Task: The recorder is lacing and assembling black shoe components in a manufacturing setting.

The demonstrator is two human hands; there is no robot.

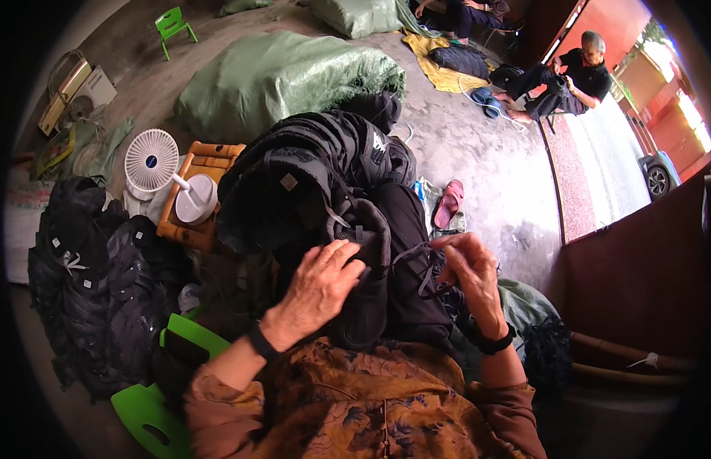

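Observation:
On my lap lies a black padded piece that looks like a shoe upper, with a rounded grey-black collar. My left hand lies over its near left side, fingers bent and gripping the edge; the fingertips are partly hidden. To its right, my right hand pinches a thin dark lace between thumb and fingers. The lace hangs in loose loops between the hand and the upper. Just beyond, a thick nested stack of similar black uppers leans across my legs, with a small pale label on the front one.
At left, more black uppers are piled beside green plastic chairs. A white fan stands by a bamboo stool. Large green sacks lie ahead. A pink slipper is on the floor; a seated person works far right.

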